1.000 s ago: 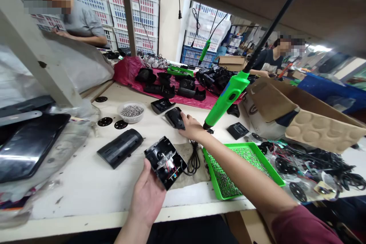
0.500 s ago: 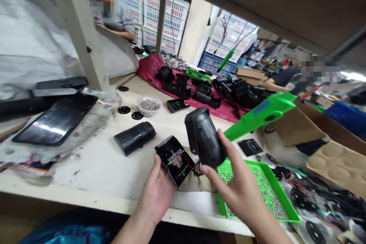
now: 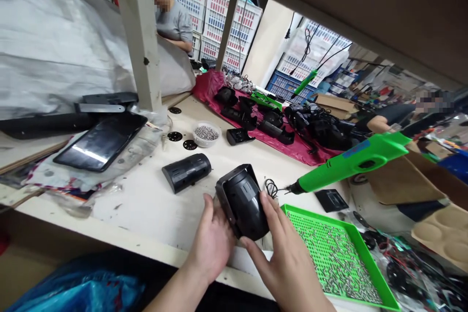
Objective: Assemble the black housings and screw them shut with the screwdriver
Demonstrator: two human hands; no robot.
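Both my hands are closed around a rounded black plastic housing [image 3: 243,200] with a U-shaped bracket along its side. My right hand [image 3: 283,253] grips its right side, thumb below and fingers on top. My left hand [image 3: 214,246] supports it from the left and underneath; the open half with wires that it held earlier is now hidden beneath the rounded part. A thin black cable [image 3: 270,188] loops out behind. Left of the housing lies a separate curved black shell [image 3: 187,171]. A green electric screwdriver [image 3: 351,163] hangs to the right, its tip near my right hand.
A green tray [image 3: 373,262] of screws lies at right. Behind stand a clear bowl [image 3: 206,143] of small metal parts and black parts on pink plastic [image 3: 292,152]. A tablet [image 3: 102,141] lies left, beside a post [image 3: 141,39]. Two people work farther back.
My right hand has brought the rounded housing down and left onto the wired half in my left hand, covering it. The camera view has shifted slightly left.
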